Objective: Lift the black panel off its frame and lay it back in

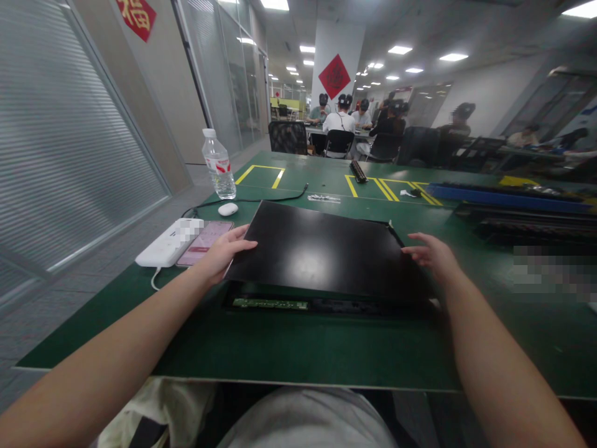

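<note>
A large flat black panel [321, 249] lies on the green table [289, 354] in front of me, raised slightly at its near edge, where a green circuit strip [270, 303] shows beneath it. My left hand [222, 249] grips the panel's left edge, fingers curled over the top. At the right edge, my right hand [431, 254] holds the panel with its fingers laid over the rim. A thin black strip sticks up at the panel's far right corner [393, 229].
To the left lie a white power bank [168, 244], a phone [204, 242], a white mouse [227, 209] and a water bottle [218, 164]. Black and blue trays [513, 205] stack at right. Several people sit at tables [345, 124] in the background.
</note>
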Demonstrator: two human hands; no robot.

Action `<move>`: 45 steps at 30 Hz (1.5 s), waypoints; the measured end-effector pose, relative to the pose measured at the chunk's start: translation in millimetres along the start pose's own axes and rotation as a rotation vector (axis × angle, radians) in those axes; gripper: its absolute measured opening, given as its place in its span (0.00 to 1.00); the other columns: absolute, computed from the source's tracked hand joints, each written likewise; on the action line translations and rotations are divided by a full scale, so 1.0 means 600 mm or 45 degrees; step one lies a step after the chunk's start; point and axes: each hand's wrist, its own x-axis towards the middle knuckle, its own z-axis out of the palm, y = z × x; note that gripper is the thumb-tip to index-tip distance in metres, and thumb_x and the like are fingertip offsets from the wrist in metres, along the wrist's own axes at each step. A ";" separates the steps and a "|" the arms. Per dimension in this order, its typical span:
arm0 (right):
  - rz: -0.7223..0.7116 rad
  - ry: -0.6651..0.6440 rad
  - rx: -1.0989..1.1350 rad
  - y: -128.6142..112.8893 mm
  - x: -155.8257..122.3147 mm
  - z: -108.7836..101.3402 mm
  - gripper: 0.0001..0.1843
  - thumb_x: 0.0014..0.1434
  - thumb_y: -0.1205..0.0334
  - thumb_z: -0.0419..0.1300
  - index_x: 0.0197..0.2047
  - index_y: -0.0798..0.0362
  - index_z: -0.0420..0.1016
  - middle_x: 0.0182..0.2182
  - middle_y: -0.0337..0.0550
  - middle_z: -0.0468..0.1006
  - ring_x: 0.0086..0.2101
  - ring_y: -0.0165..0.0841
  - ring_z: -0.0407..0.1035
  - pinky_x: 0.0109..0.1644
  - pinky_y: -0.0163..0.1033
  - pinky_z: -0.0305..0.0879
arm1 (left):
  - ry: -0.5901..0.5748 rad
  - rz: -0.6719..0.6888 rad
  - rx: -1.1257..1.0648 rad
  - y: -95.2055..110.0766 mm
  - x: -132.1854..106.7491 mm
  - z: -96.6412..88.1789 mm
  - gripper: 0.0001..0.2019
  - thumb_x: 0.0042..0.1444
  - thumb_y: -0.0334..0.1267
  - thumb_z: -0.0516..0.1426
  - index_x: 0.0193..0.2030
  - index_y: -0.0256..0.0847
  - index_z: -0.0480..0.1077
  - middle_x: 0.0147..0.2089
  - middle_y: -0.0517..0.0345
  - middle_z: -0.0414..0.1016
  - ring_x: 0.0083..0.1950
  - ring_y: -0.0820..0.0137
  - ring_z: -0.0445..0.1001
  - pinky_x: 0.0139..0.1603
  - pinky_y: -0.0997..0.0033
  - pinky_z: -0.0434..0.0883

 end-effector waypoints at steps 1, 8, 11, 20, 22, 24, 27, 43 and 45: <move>-0.009 -0.005 -0.003 0.001 0.001 0.000 0.19 0.50 0.46 0.61 0.42 0.48 0.76 0.25 0.45 0.82 0.21 0.31 0.65 0.20 0.34 0.54 | -0.005 -0.004 -0.003 -0.001 0.001 -0.001 0.29 0.40 0.28 0.69 0.53 0.38 0.76 0.43 0.51 0.86 0.39 0.60 0.85 0.36 0.71 0.80; -0.043 -0.004 -0.014 0.007 0.008 -0.003 0.19 0.47 0.47 0.62 0.40 0.49 0.77 0.25 0.46 0.82 0.22 0.32 0.66 0.21 0.34 0.54 | 0.045 -0.011 0.053 -0.010 0.012 -0.009 0.36 0.40 0.30 0.70 0.60 0.42 0.72 0.42 0.53 0.87 0.37 0.60 0.85 0.39 0.66 0.81; -0.038 0.002 -0.007 0.007 0.008 -0.002 0.18 0.47 0.49 0.62 0.39 0.49 0.77 0.26 0.47 0.82 0.22 0.32 0.66 0.21 0.34 0.53 | 0.063 -0.024 0.050 -0.012 0.015 -0.011 0.37 0.40 0.29 0.71 0.60 0.41 0.71 0.42 0.53 0.87 0.38 0.60 0.86 0.39 0.66 0.81; 0.008 0.006 0.036 0.000 0.001 0.001 0.17 0.47 0.51 0.62 0.39 0.49 0.77 0.26 0.46 0.82 0.22 0.31 0.66 0.21 0.33 0.54 | 0.085 -0.008 0.084 -0.010 0.012 -0.010 0.30 0.44 0.30 0.70 0.57 0.42 0.72 0.42 0.54 0.86 0.37 0.62 0.85 0.38 0.67 0.80; 0.021 -0.022 0.057 -0.002 -0.002 0.001 0.16 0.47 0.51 0.62 0.39 0.49 0.77 0.26 0.46 0.82 0.22 0.31 0.66 0.21 0.34 0.55 | 0.092 0.021 0.092 -0.009 0.012 -0.012 0.29 0.45 0.31 0.70 0.56 0.41 0.72 0.43 0.54 0.86 0.38 0.61 0.85 0.39 0.68 0.79; 0.024 -0.042 0.071 -0.004 -0.004 0.001 0.16 0.48 0.50 0.61 0.39 0.48 0.76 0.27 0.46 0.83 0.22 0.31 0.66 0.22 0.34 0.56 | 0.098 0.043 0.082 -0.008 0.012 -0.013 0.29 0.45 0.31 0.70 0.56 0.42 0.72 0.43 0.54 0.86 0.38 0.61 0.85 0.39 0.68 0.80; 0.019 -0.042 0.063 -0.006 -0.006 0.002 0.17 0.48 0.50 0.61 0.39 0.48 0.76 0.27 0.46 0.82 0.22 0.31 0.65 0.22 0.34 0.56 | 0.079 0.055 0.046 -0.007 0.011 -0.013 0.32 0.44 0.30 0.70 0.58 0.41 0.71 0.43 0.54 0.86 0.36 0.63 0.84 0.38 0.70 0.80; -0.024 0.026 -0.061 0.004 0.006 -0.001 0.17 0.46 0.52 0.63 0.38 0.52 0.78 0.27 0.48 0.81 0.23 0.30 0.65 0.22 0.32 0.52 | 0.005 0.018 0.009 -0.014 0.006 -0.005 0.37 0.45 0.23 0.67 0.65 0.40 0.68 0.50 0.47 0.85 0.44 0.59 0.86 0.40 0.69 0.83; -0.036 0.018 -0.091 0.004 0.006 0.000 0.18 0.46 0.51 0.64 0.37 0.52 0.77 0.28 0.48 0.81 0.23 0.30 0.65 0.23 0.33 0.53 | 0.004 0.011 0.012 -0.014 0.007 -0.005 0.38 0.45 0.22 0.67 0.65 0.39 0.68 0.50 0.47 0.85 0.44 0.59 0.85 0.39 0.70 0.82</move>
